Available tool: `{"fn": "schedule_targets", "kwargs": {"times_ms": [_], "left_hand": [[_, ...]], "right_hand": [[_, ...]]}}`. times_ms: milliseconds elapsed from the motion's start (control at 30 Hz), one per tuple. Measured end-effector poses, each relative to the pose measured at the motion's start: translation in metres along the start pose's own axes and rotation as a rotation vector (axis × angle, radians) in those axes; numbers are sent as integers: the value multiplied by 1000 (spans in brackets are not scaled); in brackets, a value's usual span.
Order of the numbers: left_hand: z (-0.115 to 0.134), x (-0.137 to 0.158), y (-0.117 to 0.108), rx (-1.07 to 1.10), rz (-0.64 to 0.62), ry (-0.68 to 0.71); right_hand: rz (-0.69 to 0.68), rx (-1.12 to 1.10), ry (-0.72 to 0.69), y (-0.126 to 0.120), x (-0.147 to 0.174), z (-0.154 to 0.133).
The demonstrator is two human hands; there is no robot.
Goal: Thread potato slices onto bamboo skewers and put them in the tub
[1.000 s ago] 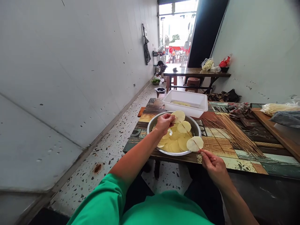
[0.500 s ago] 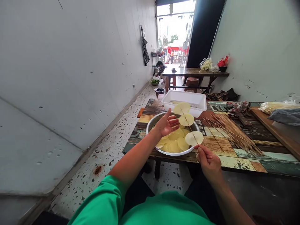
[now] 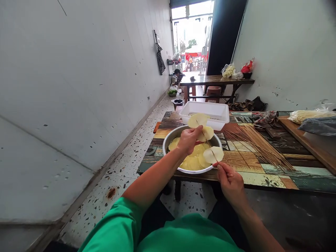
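My right hand (image 3: pixel 231 180) pinches the lower end of a thin wooden skewer (image 3: pixel 208 142), which slants up and away over the bowl. Thin pale slices that look like potato are threaded along it: a lower slice (image 3: pixel 213 155), a middle slice (image 3: pixel 208 133) and a top slice (image 3: pixel 197 120). My left hand (image 3: pixel 188 140) is closed at the middle slice, thumb on top; its other fingers are partly hidden. Below lies a round metal bowl (image 3: pixel 171 134) with many wet slices (image 3: pixel 193 163) in it.
Behind the bowl stands a white plastic tub (image 3: pixel 223 117). Many loose skewers (image 3: pixel 262 147) lie to the right, near a crumpled cloth (image 3: pixel 265 117) and a wooden board (image 3: pixel 307 143). A person (image 3: pixel 178 75) crouches by the left wall, beyond a bin (image 3: pixel 177 102).
My left hand has gone from open, fingers spread beside the skewer, to closed at the middle slice. My right hand and the skewer have shifted slightly left in view.
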State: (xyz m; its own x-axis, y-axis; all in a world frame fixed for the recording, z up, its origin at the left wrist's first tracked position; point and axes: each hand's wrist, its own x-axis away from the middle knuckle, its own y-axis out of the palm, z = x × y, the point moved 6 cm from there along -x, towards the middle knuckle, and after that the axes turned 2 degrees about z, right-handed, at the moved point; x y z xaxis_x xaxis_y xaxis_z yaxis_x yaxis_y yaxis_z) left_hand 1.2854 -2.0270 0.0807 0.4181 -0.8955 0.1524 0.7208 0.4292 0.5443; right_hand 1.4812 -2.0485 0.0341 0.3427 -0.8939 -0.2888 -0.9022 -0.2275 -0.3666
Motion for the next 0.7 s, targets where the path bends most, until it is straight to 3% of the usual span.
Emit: {"fn": "schedule_targets", "kwargs": {"times_ms": [267,600,700], "left_hand": [[-3,7,4,-50,-129,54],[-15,15,4,-53,-27,172],[-16,17,5,-19,-60,121]], "right_hand": [[-142,-291,185,6,2,9],[26,-205,117,-2,0,7],[-105,-422,263,3,-1,6]]}}
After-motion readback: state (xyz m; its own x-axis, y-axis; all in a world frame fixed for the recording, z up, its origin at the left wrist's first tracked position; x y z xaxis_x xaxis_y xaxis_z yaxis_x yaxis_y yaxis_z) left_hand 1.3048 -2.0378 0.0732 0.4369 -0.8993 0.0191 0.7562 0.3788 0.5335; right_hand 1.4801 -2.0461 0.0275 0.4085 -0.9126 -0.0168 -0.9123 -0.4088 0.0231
